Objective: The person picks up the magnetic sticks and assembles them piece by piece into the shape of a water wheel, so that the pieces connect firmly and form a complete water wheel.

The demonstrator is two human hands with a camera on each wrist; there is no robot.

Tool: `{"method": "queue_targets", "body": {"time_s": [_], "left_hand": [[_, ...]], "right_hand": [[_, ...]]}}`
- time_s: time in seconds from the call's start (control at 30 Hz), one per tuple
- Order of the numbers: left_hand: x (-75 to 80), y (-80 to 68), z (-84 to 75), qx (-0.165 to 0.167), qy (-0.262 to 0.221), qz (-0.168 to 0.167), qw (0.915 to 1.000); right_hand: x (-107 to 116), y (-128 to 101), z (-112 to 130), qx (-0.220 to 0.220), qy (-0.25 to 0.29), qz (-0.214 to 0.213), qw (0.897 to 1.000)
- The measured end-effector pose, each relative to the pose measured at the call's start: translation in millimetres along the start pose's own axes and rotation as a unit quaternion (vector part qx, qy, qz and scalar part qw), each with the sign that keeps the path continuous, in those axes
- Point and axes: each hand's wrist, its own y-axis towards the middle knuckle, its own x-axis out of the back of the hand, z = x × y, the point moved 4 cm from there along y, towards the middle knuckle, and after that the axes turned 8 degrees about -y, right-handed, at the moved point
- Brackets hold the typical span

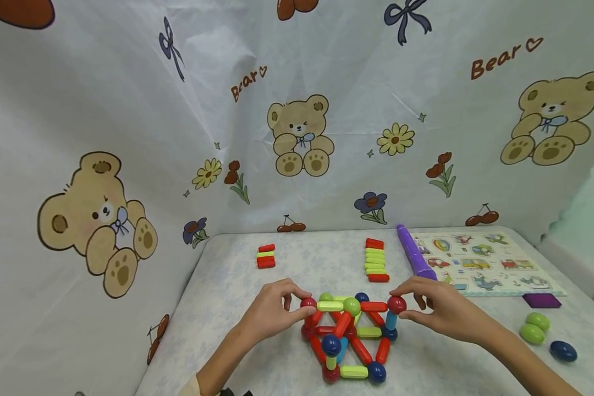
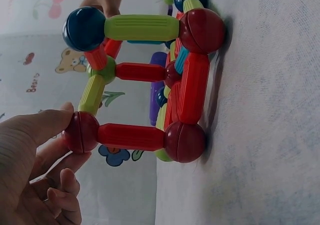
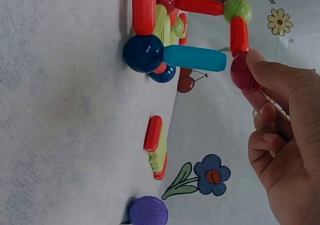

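A frame of coloured sticks and balls (image 1: 360,352) stands on the table between both hands. With thumb and fingers my left hand (image 1: 275,308) pinches a red ball (image 2: 81,132) at the frame's upper left corner; a red stick (image 2: 131,137) joins it to a red ball below. My right hand (image 1: 443,309) pinches another red ball (image 3: 245,72) at the upper right, attached to a red stick (image 3: 239,35). In the right wrist view a small gap shows between that ball and the blue stick (image 3: 195,58) rising from a dark blue ball (image 3: 143,53).
Loose red and yellow-green sticks lie in two rows, a short one (image 1: 265,257) and a longer one (image 1: 375,259), at the back. A purple tube (image 1: 416,254) lies beside a picture board (image 1: 485,261). Green balls (image 1: 532,333) and a dark blue ball (image 1: 563,351) rest at right.
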Motion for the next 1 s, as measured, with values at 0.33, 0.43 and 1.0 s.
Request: {"method": "queue_targets", "body": {"time_s": [0.33,0.43,1.0], "left_hand": [[4.6,0.8,-2.4,0.0,0.005,-0.003,1.0],[4.8,0.4,-2.1,0.001,0.004,-0.002,1.0],[0.3,1.2,-0.8,0.004,-0.008,0.005,0.9999]], "right_hand": [[-5,3,-2,0.005,0.011,0.002,1.0],[-5,5,-4,0.015,0.018,0.003,1.0],[-21,57,-65,0.004,0.004,0.01,1.0]]}}
